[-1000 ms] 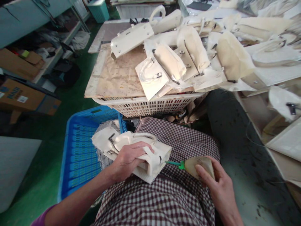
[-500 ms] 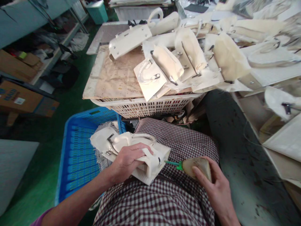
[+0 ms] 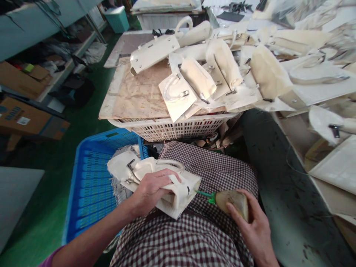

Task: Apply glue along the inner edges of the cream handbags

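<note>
A cream handbag (image 3: 183, 189) with a handle and a zip rests over my lap, its far end over the blue basket. My left hand (image 3: 152, 191) is closed around the bag's side, fingers pressing into the folded material. In my right hand (image 3: 250, 218) is a squeeze bottle (image 3: 229, 202) with cloudy tan contents and a green nozzle. The nozzle's thin tip points left at the bag's near right edge and meets or almost meets it; contact is hard to tell. My right thumb lies along the bottle's side.
A blue plastic basket (image 3: 91, 178) stands at my left. Ahead, a board (image 3: 133, 96) lies on a white crate (image 3: 178, 128), with several cream bags on and beside it. A dark grey surface (image 3: 275, 178) runs along my right. Cardboard boxes (image 3: 27, 118) sit at far left.
The bottle and my right hand have shifted very slightly, with the nozzle tip staying at the bag's edge. My left hand holds the bag as before. The view has tilted a little.
</note>
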Available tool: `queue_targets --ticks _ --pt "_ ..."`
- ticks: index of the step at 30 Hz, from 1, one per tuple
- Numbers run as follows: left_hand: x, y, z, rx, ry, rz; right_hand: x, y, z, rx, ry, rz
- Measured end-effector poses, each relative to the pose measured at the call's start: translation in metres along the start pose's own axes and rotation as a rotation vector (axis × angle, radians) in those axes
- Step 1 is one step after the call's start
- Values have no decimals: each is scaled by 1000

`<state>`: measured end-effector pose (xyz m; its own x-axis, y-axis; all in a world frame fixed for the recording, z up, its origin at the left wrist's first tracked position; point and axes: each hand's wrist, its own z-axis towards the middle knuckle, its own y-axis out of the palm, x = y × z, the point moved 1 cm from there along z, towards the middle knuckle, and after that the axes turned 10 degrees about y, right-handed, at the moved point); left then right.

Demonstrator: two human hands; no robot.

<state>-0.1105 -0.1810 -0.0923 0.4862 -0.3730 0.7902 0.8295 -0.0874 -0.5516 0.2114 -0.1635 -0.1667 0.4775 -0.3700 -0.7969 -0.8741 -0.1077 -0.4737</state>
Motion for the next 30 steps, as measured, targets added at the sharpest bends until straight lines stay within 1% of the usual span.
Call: queue_targets --ticks 4,8,12,14,16,19,20,23,25,27,29,30 --pt "-1 0 2 -7 1 5 -7 -1 -1 21 14 2" --pt "-1 -1 2 -12 -5 -12 -5 3 4 6 41 21" --pt "0 1 3 -13 -17 -27 1 6 12 86 60 35" --pt "0 1 4 2 -38 -30 3 7 14 98 72 58" --pt "0 1 6 5 -67 -31 3 9 14 90 79 67" --pt "0 -1 9 -7 -94 -49 0 7 15 33 128 89" --pt "-1 -1 10 -11 -103 -61 0 6 15 4 173 141" --pt "-7 -3 14 8 -160 -94 -3 -1 13 -66 310 407" --pt "-12 -6 15 61 -205 -75 -7 -6 10 -92 343 599" --pt "-14 -11 16 99 -228 21 -12 -10 7 -103 357 818" --pt "-14 -19 18 97 -265 197 -18 -12 4 -89 393 1070" --pt "-14 -25 19 91 -309 269 -21 -13 2 -84 421 1168"
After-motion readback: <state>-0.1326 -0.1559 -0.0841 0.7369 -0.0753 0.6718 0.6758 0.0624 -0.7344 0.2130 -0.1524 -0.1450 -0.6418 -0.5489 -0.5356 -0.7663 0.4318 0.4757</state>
